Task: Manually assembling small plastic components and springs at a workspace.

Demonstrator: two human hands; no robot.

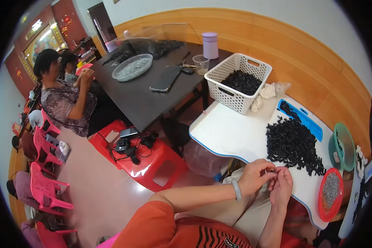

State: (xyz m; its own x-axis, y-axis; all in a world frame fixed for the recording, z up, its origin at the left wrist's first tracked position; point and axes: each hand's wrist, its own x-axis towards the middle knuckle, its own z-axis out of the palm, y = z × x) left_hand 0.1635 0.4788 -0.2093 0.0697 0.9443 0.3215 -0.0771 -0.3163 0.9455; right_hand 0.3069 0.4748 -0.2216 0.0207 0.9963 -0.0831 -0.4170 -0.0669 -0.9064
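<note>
My left hand [256,175] and my right hand [282,188] meet fingertip to fingertip just off the near edge of a white table [231,132]. They pinch a tiny part [270,170] between them, too small to make out. A pale bangle sits on my left wrist. A heap of small black parts [293,144] lies on the table just beyond my hands. A red dish [330,194] of small silvery parts stands to the right of my right hand.
A white slotted basket [237,80] of black parts, a blue tray [301,118] and a green basket [342,146] ring the heap. A dark table [144,93] holds a bowl, a purple container and a tablet. A seated person [66,97] works at left, near red stools and pink chairs.
</note>
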